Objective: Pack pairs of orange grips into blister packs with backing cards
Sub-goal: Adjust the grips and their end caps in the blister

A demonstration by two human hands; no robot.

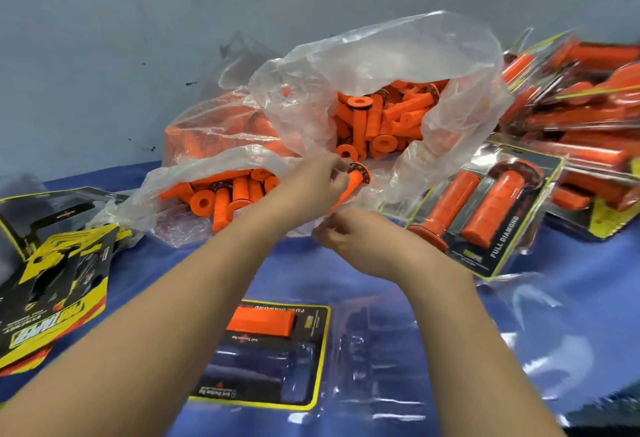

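My left hand [311, 183] pinches one orange grip [355, 182] at the mouth of the clear bag [381, 55]. My right hand [353, 239] curls against its film, hold unclear. Packed blister packs [485, 208] crowd the right.

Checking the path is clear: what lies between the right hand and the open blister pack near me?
Between right hand and blister pack, only bare blue cloth, head view.
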